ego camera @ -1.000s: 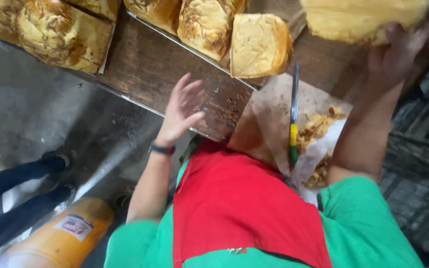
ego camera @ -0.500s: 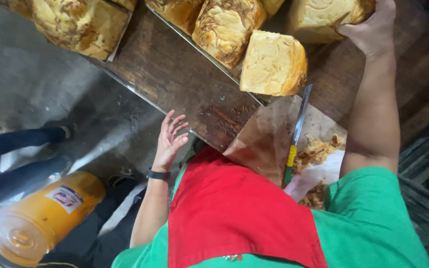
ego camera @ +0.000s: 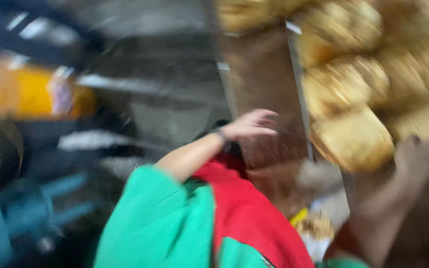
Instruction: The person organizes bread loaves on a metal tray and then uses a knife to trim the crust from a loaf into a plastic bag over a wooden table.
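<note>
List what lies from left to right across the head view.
Orange container → green sleeve → left hand → red apron → golden bread loaf → right hand. All heavily blurred.

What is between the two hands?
In the blurry head view, bare brown tabletop and a loaf of bread lie between the left hand and right hand.
</note>
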